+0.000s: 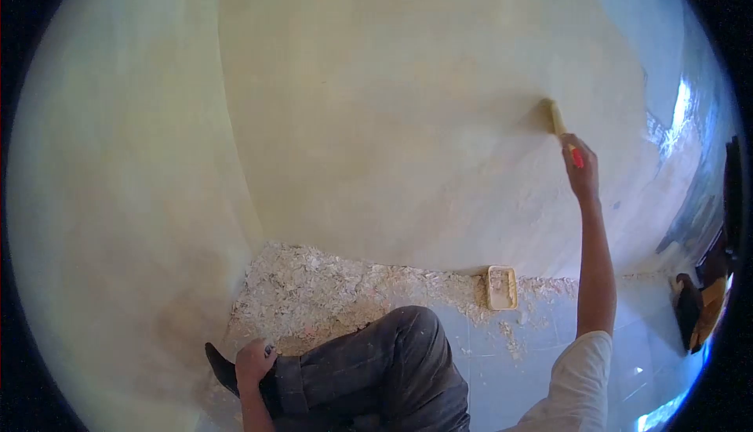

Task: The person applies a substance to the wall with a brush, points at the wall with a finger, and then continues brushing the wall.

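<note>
My right hand (580, 167) is closed around the handle of a paintbrush (558, 118), reaching up at the right. The brush has a pale yellow body and a red part showing at my palm; its tip is at the beige wall (408, 142), where a shadow falls beside it. Low on the left, my left hand (255, 360) rests by the trouser cuff, over my bent leg and black shoe. Its fingers are curled, and a small dark, shiny thing shows at them, too small to name.
Flaky pale scrapings (306, 291) lie along the foot of the wall. A small rectangular tray (512, 304) with pale contents stands among them on the light tiled floor (494, 361). Dark and brown objects (698, 310) are at the far right. A wall corner runs down the left.
</note>
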